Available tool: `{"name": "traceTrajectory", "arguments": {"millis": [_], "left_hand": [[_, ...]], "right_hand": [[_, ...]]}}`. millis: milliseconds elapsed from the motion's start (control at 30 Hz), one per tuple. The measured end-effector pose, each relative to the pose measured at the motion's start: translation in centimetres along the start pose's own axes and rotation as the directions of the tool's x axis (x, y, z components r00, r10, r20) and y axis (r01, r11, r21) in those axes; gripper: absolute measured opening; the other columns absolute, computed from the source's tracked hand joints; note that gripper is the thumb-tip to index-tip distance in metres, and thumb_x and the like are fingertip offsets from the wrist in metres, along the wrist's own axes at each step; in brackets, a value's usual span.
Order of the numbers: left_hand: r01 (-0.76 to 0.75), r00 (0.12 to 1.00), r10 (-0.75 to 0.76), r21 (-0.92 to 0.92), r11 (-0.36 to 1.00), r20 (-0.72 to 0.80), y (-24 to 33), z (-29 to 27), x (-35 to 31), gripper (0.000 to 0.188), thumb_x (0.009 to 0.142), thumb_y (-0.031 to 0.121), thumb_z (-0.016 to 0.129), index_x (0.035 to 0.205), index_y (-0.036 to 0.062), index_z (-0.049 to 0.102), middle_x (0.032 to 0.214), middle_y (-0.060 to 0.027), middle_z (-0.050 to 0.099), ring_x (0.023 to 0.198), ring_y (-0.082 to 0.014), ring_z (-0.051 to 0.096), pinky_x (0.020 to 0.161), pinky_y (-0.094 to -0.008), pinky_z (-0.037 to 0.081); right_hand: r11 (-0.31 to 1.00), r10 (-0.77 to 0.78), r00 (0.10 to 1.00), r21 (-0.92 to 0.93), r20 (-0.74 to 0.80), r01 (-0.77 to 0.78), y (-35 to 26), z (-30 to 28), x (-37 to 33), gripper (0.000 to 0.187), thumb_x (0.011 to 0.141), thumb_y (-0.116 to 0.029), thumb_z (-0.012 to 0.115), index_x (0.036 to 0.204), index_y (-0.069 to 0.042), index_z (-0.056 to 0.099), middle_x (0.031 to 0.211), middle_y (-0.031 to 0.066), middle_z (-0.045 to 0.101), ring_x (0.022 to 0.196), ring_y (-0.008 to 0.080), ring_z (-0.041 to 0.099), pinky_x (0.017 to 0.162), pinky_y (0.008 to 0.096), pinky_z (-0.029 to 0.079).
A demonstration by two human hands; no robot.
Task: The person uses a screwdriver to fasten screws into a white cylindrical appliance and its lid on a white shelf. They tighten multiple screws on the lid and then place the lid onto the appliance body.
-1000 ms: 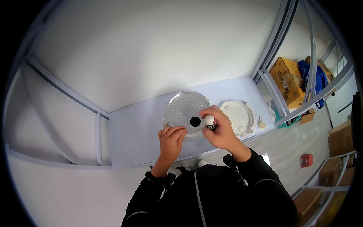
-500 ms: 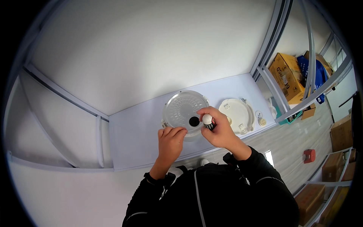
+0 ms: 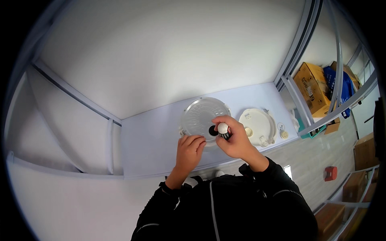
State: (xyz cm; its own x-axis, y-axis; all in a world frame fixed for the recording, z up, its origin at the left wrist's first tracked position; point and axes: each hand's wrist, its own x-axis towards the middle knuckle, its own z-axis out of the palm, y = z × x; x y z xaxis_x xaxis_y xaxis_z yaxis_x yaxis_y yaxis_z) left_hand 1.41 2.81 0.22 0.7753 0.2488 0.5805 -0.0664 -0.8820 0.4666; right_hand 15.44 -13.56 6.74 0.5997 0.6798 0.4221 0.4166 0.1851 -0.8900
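Note:
A round silvery metal lid [image 3: 203, 114] with a patterned surface and a dark round spot [image 3: 212, 130] lies on the white work surface. At its near left rim my left hand [image 3: 190, 152] is closed, the fingers bent together against the edge. My right hand [image 3: 236, 140] is wrapped round the upright handle of what looks like a screwdriver [image 3: 223, 129], white on top and black with light dots below. The handle stands over the lid's near right rim; its lower end is hidden by the hand.
Right of the lid lies a round white plastic shell [image 3: 257, 122], with a small pale round part [image 3: 284, 134] beside it. A pale back wall [image 3: 173, 48] and grey frame posts [image 3: 289, 52] bound the surface. Cardboard boxes [image 3: 313, 86] and a red stool [image 3: 331, 173] stand to the right.
The view has shifted, so the scene sits slightly further right in the picture. Both hands keep nearly the same places at the lid, and the right still grips the handle.

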Motion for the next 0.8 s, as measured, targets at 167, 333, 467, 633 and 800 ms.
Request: {"name": "traceTrajectory", "arguments": {"millis": [167,333,467,633,800], "left_hand": [[-0.024,1.000,0.024,-0.015,1.000,0.002,-0.3,-0.3,0.0,0.013,0.089,0.012,0.082,0.102,0.0092,0.080,0.107,-0.0012,0.077,0.095,-0.0252,0.066,0.086,-0.0397,0.048],[-0.045,0.999,0.045,-0.015,0.999,-0.006,-0.5,-0.1,-0.3,0.013,0.089,0.013,0.083,0.101,0.0095,0.080,0.107,-0.0008,0.077,0.095,-0.0248,0.066,0.086,-0.0396,0.048],[-0.030,0.999,0.028,-0.050,0.998,-0.028,-0.7,0.0,-0.4,0.014,0.088,0.013,0.084,0.101,0.0103,0.080,0.108,-0.0006,0.077,0.096,-0.0251,0.066,0.086,-0.0394,0.048],[0.003,1.000,-0.005,-0.096,0.995,-0.018,-0.7,0.1,-0.3,0.014,0.087,0.012,0.084,0.100,0.0101,0.080,0.108,-0.0008,0.077,0.095,-0.0255,0.066,0.087,-0.0394,0.048],[0.020,1.000,-0.022,-0.110,0.994,-0.017,-0.9,0.1,-0.4,0.015,0.086,0.012,0.086,0.099,0.0101,0.079,0.107,-0.0011,0.077,0.094,-0.0255,0.066,0.087,-0.0395,0.047]], "right_hand": [[1.000,-0.028,1.000,0.004,0.006,0.028,0.1,0.3,0.3,0.046,0.082,0.005,0.067,0.127,-0.006,0.066,0.098,0.0091,0.067,0.083,0.0170,0.063,0.072,0.0308,0.052],[0.987,0.086,0.996,0.134,-0.010,-0.084,-0.6,0.4,0.0,0.043,0.098,-0.009,0.073,0.138,-0.004,0.057,0.102,0.0088,0.068,0.087,0.0154,0.064,0.073,0.0314,0.052],[0.988,0.003,0.998,0.154,-0.064,0.007,-1.2,0.4,0.4,0.049,0.106,-0.021,0.072,0.144,-0.003,0.049,0.110,0.0099,0.068,0.091,0.0168,0.066,0.076,0.0319,0.053],[0.998,-0.046,0.998,0.037,-0.031,0.047,-2.4,-0.4,0.7,0.051,0.106,-0.023,0.072,0.146,-0.002,0.047,0.117,0.0123,0.068,0.094,0.0198,0.069,0.080,0.0338,0.056],[0.987,-0.135,0.990,0.089,-0.029,0.137,-2.9,0.0,0.7,0.054,0.103,-0.021,0.076,0.145,-0.002,0.047,0.118,0.0139,0.069,0.096,0.0215,0.070,0.084,0.0349,0.057]]}}
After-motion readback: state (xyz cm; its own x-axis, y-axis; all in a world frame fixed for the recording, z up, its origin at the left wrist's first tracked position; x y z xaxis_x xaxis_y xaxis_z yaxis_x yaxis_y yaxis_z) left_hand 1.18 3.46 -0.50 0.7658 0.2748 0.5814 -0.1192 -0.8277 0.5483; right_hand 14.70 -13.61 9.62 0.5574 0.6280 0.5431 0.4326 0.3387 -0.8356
